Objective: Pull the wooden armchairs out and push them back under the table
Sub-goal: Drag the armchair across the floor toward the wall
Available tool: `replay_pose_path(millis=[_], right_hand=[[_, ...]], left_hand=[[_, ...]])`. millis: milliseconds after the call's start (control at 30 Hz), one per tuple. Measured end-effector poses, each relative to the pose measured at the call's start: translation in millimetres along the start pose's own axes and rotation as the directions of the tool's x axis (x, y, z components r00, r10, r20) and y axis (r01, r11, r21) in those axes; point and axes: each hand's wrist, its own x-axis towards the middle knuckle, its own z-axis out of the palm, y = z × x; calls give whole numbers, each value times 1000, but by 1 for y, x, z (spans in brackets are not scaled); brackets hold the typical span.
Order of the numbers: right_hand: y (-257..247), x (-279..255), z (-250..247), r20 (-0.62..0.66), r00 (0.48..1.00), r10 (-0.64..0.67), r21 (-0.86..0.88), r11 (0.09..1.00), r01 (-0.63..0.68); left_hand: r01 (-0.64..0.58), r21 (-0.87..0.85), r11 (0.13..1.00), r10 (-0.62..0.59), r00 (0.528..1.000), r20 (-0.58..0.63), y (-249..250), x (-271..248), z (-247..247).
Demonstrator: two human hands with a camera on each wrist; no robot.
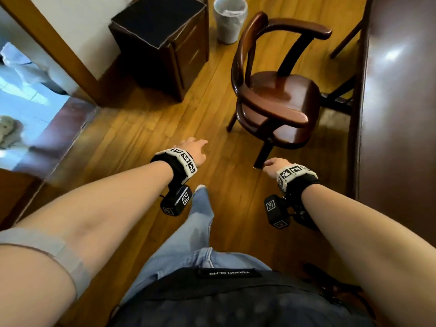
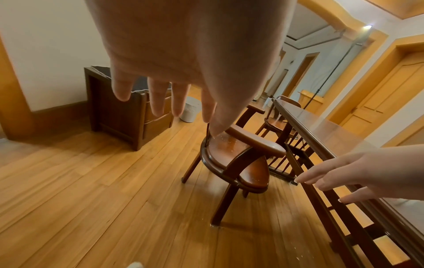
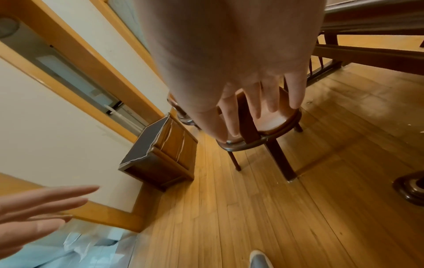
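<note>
While both hands (image 1: 195, 151) hover empty, armchair (image 1: 280, 95) stands clear of table (image 1: 401, 114)

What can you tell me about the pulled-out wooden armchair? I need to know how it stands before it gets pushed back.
The wooden armchair is dark, glossy reddish-brown wood with a rounded seat, a curved bentwood back hoop running into two flat armrests, and splayed legs. It stands upright on the plank floor, clear of the table, its seat front turned toward the table edge. Nothing lies on the seat. Neither the left hand nor the right hand touches it; both hover open short of it.
</note>
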Motion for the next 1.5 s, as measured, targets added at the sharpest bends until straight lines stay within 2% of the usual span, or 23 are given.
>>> replay_pose_path(millis=[133,267,500,667,833,967,1133,1400,1500], right_hand=[[-33,47,-31,15,998,55,28,998,-55],[-66,88,-55,23,989,145,135,980,-147],[-84,160,-103,1,957,289,205,937,-283],[-91,228,-139,-31,955,296,276,921,-276],[-94,273,-147,127,950,284,257,916,-308],[-99,287,-137,197,947,255,157,945,-287],[-112,300,-126,156,944,292,120,942,-312],[-153,304,-91,15,902,431,153,891,-428],[-163,293,-75,20,888,460,184,871,-455]], left_hand=[[-80,30,996,79,996,28,3,73,-43],[-164,78,983,160,986,54,14,139,-91],[-242,71,968,238,970,59,58,245,-149],[-173,14,985,173,985,20,91,321,-188],[-96,5,995,96,995,-7,122,378,-207],[-47,-19,999,48,998,32,127,405,-211],[-30,-105,994,34,999,36,123,428,-206],[-69,-213,975,94,989,112,93,445,-205],[-99,-241,966,137,979,148,78,438,-203]])
